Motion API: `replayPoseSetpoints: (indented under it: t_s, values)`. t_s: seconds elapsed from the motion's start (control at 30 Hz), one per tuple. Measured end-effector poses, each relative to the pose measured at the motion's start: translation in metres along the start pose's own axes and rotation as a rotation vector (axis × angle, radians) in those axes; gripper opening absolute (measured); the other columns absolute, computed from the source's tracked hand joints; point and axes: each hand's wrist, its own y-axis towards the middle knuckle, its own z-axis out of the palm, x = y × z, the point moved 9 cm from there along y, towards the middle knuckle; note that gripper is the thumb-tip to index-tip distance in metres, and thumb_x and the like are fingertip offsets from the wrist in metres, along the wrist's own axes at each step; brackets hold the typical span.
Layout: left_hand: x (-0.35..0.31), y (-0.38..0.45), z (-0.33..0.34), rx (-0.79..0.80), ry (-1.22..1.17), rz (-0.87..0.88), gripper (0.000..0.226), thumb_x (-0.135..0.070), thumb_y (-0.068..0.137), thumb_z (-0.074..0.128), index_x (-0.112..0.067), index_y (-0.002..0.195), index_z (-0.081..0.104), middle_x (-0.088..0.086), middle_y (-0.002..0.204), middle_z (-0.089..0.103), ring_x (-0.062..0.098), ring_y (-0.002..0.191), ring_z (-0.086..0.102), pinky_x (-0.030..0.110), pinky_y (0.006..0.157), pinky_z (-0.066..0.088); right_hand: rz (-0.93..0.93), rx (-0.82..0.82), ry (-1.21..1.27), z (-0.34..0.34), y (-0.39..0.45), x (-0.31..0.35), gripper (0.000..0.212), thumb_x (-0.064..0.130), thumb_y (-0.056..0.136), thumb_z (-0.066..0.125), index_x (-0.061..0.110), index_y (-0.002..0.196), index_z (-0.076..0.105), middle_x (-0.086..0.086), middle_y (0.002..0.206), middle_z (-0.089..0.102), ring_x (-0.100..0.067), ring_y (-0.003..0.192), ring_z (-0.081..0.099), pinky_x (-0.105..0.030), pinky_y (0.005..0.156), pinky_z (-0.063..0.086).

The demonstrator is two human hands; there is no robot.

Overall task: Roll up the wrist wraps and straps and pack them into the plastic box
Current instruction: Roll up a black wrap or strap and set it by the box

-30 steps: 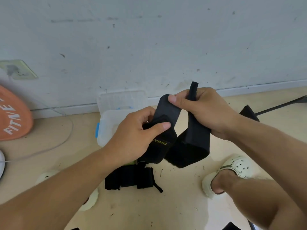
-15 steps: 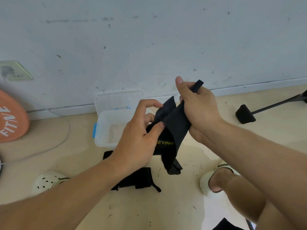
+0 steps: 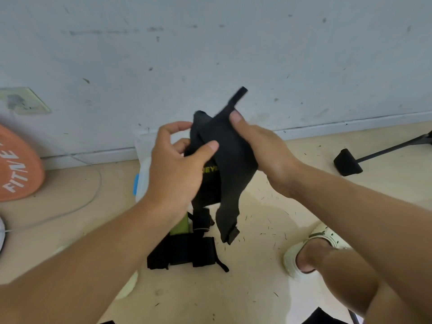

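Both hands hold a black strap (image 3: pixel 230 160) in the air above the floor (image 3: pixel 257 288), left hand (image 3: pixel 174 169) pinching one fold, right hand (image 3: pixel 264 150) gripping the other, the box (image 3: pixel 140 181) behind by the wall.

arms: bare, no sleeves | hands: bare | right foot: pale perforated clog (image 3: pixel 325 235)

scuffed pale wall (image 3: pixel 233 43) meets a beige floor (image 3: pixel 268 277); orange disc (image 3: pixel 16 167) at left.
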Motion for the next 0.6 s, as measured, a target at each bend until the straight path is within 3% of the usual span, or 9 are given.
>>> replayPoseSetpoints:
  t_s: [0.13, 0.27, 0.33, 0.4, 0.5, 0.6]
  values:
    - [-0.015, 0.020, -0.021, -0.100, -0.080, 0.027, 0.043, -0.008, 0.089, 0.079, -0.028, 0.116, 0.053, -0.003, 0.090, 0.079, 0.016, 0.092, 0.077, 0.042, 0.091, 0.061, 0.066, 0.378, -0.282, 0.020, 0.001, -0.029, 0.049, 0.048, 0.077, 0.079, 0.024, 0.120, 0.075, 0.010, 0.116, 0.077, -0.010, 0.113, 0.070, -0.032, 0.105, 0.049]
    - [-0.024, 0.031, -0.040, -0.168, -0.087, 0.067, 0.043, -0.009, 0.088, 0.080, -0.028, 0.114, 0.052, -0.004, 0.086, 0.078, 0.019, 0.093, 0.077, 0.043, 0.096, 0.060, 0.220, 0.435, -0.521, 0.008, 0.009, -0.076, 0.021, 0.037, 0.088, 0.080, 0.030, 0.108, 0.081, 0.015, 0.117, 0.076, -0.012, 0.125, 0.060, -0.042, 0.119, 0.033]
    - [-0.025, 0.034, -0.050, -0.202, -0.067, 0.085, 0.042, -0.011, 0.087, 0.081, -0.030, 0.112, 0.052, -0.006, 0.083, 0.077, 0.016, 0.092, 0.076, 0.043, 0.096, 0.060, 0.264, 0.485, -0.543, 0.006, 0.008, -0.090, 0.023, 0.033, 0.092, 0.076, 0.029, 0.115, 0.079, 0.015, 0.122, 0.074, -0.014, 0.130, 0.056, -0.043, 0.120, 0.029]
    - [-0.026, 0.037, -0.059, -0.225, -0.019, 0.108, 0.042, -0.013, 0.088, 0.081, -0.031, 0.112, 0.051, -0.004, 0.087, 0.077, 0.013, 0.089, 0.075, 0.038, 0.093, 0.060, 0.273, 0.520, -0.480, 0.008, 0.006, -0.092, 0.028, 0.024, 0.098, 0.069, 0.022, 0.126, 0.073, 0.010, 0.126, 0.074, -0.014, 0.129, 0.060, -0.034, 0.116, 0.035]
    - [-0.023, 0.043, -0.075, -0.277, 0.028, 0.113, 0.036, -0.021, 0.092, 0.078, -0.032, 0.112, 0.050, -0.002, 0.092, 0.076, 0.013, 0.091, 0.074, 0.037, 0.094, 0.059, 0.272, 0.378, -0.317, -0.001, 0.012, -0.077, 0.019, 0.019, 0.101, 0.066, 0.012, 0.118, 0.069, -0.003, 0.116, 0.077, -0.020, 0.110, 0.072, -0.032, 0.100, 0.052]
    - [-0.016, 0.045, -0.088, -0.356, 0.020, 0.090, 0.032, -0.024, 0.097, 0.071, -0.030, 0.119, 0.049, -0.007, 0.091, 0.073, 0.013, 0.098, 0.072, 0.033, 0.097, 0.057, 0.220, 0.082, -0.172, -0.028, 0.021, -0.050, 0.014, 0.023, 0.096, 0.072, 0.014, 0.106, 0.068, -0.005, 0.100, 0.077, -0.020, 0.088, 0.073, -0.032, 0.078, 0.057]
